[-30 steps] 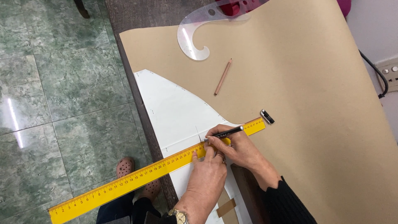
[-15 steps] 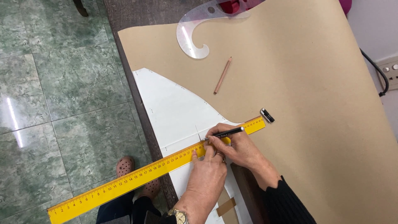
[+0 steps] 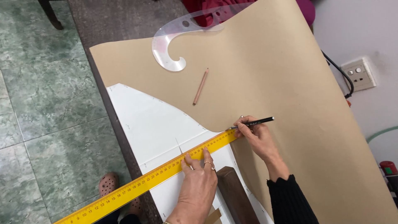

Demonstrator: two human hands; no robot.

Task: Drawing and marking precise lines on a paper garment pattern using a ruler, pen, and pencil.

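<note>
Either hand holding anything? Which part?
The right hand pinches a black pen near its tip, at the end of the yellow ruler. The left hand grasps nothing; its fingertips press the ruler flat.

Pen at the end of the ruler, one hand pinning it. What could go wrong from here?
1. The left hand pins the yellow ruler near one spot only, and much of it overhangs the table edge; pen pressure may pivot it and skew the line.
2. The black pen in the right hand sits at the ruler's very end, so the tip might slip off.
3. The white pattern piece lies loose on the brown paper and may shift.
</note>
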